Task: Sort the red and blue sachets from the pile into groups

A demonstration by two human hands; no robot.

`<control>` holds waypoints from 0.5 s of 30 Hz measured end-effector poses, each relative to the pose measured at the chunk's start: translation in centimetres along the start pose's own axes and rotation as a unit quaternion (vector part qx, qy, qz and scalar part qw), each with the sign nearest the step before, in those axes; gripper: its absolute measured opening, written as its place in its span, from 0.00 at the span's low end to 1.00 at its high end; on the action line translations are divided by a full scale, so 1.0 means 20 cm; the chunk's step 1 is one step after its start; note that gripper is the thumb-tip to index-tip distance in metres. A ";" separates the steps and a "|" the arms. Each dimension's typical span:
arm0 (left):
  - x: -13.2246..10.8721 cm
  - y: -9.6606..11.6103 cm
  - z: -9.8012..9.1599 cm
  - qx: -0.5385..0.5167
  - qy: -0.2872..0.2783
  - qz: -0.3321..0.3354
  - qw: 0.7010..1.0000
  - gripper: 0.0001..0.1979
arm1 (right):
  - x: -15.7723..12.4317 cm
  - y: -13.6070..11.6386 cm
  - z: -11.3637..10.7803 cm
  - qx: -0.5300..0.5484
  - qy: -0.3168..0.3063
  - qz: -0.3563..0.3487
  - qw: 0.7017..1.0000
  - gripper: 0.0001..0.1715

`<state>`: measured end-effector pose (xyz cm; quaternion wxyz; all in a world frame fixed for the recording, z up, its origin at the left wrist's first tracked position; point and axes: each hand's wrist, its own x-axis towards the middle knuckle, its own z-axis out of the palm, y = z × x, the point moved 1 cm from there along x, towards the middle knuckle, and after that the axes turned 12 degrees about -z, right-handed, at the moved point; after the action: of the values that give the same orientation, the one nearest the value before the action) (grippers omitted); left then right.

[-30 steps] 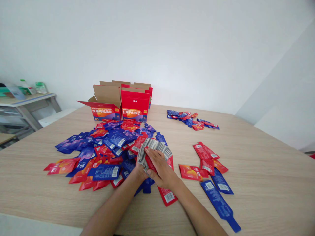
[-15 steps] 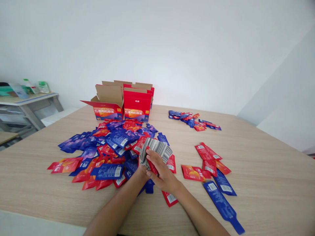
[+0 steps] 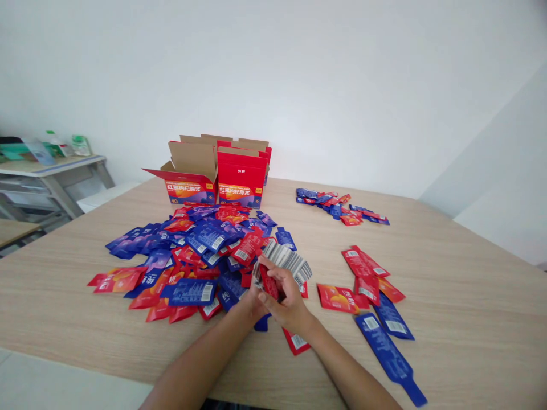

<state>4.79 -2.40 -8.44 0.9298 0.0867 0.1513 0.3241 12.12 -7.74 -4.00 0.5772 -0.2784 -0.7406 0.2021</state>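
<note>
Both my hands hold a fanned stack of sachets (image 3: 285, 262) just above the wooden table (image 3: 448, 296); the stack shows silvery striped edges and one red face. My left hand (image 3: 252, 297) grips it from below and is mostly hidden behind my right hand (image 3: 284, 296), whose fingers curl over the red sachet at the front. The stack sits at the near right edge of a big pile of red and blue sachets (image 3: 192, 256). A red sachet (image 3: 296, 341) lies on the table under my right wrist.
Two open red cartons (image 3: 217, 176) stand behind the pile. A small group of red and blue sachets (image 3: 371, 285) lies to the right, and a long blue one (image 3: 388, 356) nearer. Another small heap (image 3: 337, 206) lies far right. A shelf with bottles (image 3: 47, 165) stands at left.
The stack has tilted and shifted slightly right and nearer in my hands, fanned out more. The view has drifted a little, so the pile appears further right.
</note>
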 end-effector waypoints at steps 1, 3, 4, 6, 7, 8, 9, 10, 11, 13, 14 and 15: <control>0.00 -0.02 0.04 -0.013 0.001 -0.001 1.000 0.11 | 0.01 0.00 0.00 0.009 0.023 0.009 1.000 0.23; -0.02 -0.04 0.12 -0.033 -0.002 0.004 0.999 0.11 | 0.04 0.00 -0.02 0.032 0.066 0.021 0.997 0.27; -0.03 -0.04 0.15 -0.041 -0.003 0.004 0.999 0.12 | 0.05 0.00 -0.04 0.045 0.078 0.024 0.996 0.28; -0.05 -0.02 0.22 -0.047 -0.005 -0.006 0.999 0.15 | 0.08 0.00 -0.09 0.061 0.094 0.032 0.993 0.29; -0.06 0.00 0.25 -0.046 -0.008 -0.011 0.999 0.16 | 0.09 0.01 -0.12 0.058 0.104 0.037 0.992 0.27; -0.07 0.01 0.27 -0.044 -0.012 -0.014 0.999 0.17 | 0.10 0.01 -0.16 0.046 0.116 0.042 0.991 0.25; -0.08 0.03 0.29 -0.040 -0.018 -0.016 0.999 0.18 | 0.11 0.02 -0.20 0.026 0.127 0.048 0.990 0.21; -0.09 0.05 0.30 -0.036 -0.024 -0.016 0.999 0.19 | 0.12 0.04 -0.24 0.001 0.135 0.053 0.989 0.18; -0.09 0.06 0.31 -0.035 -0.029 -0.014 0.999 0.19 | 0.12 0.05 -0.27 -0.025 0.137 0.059 0.989 0.15; -0.10 0.08 0.31 -0.034 -0.033 -0.010 0.999 0.18 | 0.13 0.08 -0.33 -0.073 0.119 0.067 0.988 0.13; -0.10 0.08 0.31 -0.035 -0.033 -0.007 0.999 0.18 | 0.13 0.09 -0.34 -0.095 0.105 0.068 0.988 0.13; -0.09 0.09 0.30 -0.038 -0.030 -0.005 0.999 0.18 | 0.13 0.10 -0.35 -0.117 0.089 0.065 0.987 0.13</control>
<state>4.44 -2.64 -1.88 0.9380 0.0603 0.1114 0.3226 18.77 -4.67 -1.47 0.5903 -0.4086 -0.6847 0.1258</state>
